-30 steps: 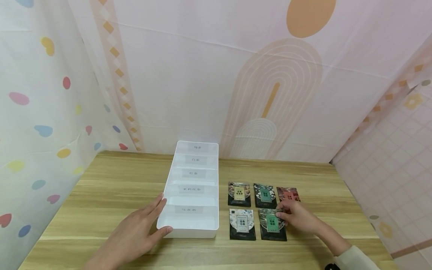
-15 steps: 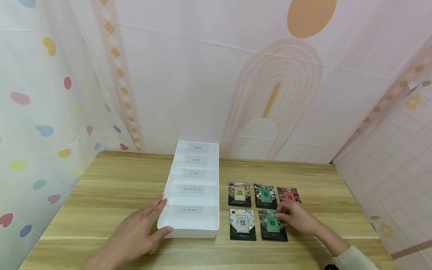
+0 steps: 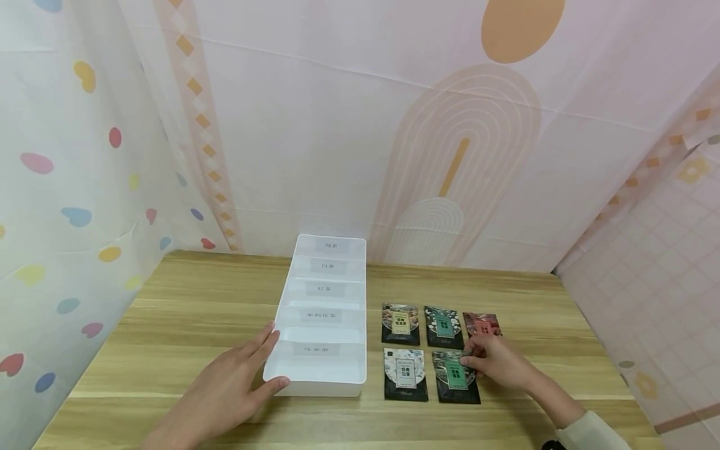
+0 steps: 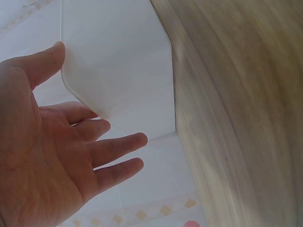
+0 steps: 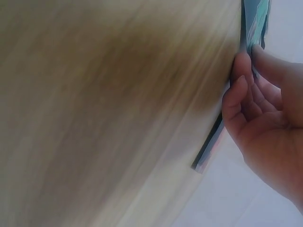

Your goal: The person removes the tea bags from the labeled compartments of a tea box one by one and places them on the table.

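My right hand (image 3: 497, 365) pinches the upper right edge of a green-labelled tea sachet (image 3: 457, 384) between thumb and fingers. In the right wrist view that sachet (image 5: 258, 19) looks slightly bowed at the thumb. A red-labelled tea sachet (image 3: 480, 322) lies just beyond the hand, partly covered by it. At the left, my left hand (image 3: 227, 381) rests against the near left corner of a long white divided box (image 3: 320, 389). Its fingers reach along the box's side, the thumb at the front rim. The left wrist view has these fingers (image 4: 118, 149) nearly straight beside the white wall (image 4: 123, 61).
Three more tea sachets lie flat between box and right hand: a white one (image 3: 405, 375), a yellow-labelled one (image 3: 400, 324) and a teal-labelled one (image 3: 444, 327). Labels mark the box's compartments. Behind the wooden table (image 3: 208, 300) hangs a patterned curtain (image 3: 315, 125).
Both hands stay in nearly the same place. The pinched green sachet has turned very slightly, its near end shifting a little to the right. The head view has drifted slightly.
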Demonstrator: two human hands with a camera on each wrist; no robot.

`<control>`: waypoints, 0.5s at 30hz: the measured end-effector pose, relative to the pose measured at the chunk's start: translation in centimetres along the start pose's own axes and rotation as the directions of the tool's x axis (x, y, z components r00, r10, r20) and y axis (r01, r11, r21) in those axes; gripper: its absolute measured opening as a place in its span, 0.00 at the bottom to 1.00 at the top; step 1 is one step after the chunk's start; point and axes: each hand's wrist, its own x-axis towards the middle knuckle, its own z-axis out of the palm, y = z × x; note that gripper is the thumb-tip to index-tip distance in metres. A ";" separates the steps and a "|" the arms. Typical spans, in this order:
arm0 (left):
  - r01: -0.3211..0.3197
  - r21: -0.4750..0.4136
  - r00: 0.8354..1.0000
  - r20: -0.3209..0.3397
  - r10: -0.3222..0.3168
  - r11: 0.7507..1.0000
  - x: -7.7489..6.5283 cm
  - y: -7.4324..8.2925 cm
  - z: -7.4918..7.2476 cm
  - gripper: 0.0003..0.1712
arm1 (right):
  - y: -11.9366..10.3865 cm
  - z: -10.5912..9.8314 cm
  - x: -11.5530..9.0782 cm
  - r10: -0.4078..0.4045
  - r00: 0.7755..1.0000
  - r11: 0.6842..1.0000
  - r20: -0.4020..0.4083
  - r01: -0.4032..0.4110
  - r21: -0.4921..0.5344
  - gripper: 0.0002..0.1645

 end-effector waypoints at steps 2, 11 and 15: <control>0.000 0.000 1.000 -0.002 0.000 1.000 0.0 0.0 0.0 0.45 | 0.0 0.0 0.0 0.000 1.000 1.000 -0.001 0.000 0.001 0.05; 0.000 -0.001 1.000 -0.001 0.000 1.000 0.0 0.0 0.1 0.45 | -0.1 0.0 -0.1 0.006 1.000 1.000 -0.023 -0.007 -0.022 0.08; 0.008 -0.003 1.000 0.000 -0.008 1.000 0.1 0.1 0.0 0.45 | 0.0 -0.1 -0.1 0.018 1.000 1.000 -0.021 -0.018 -0.013 0.08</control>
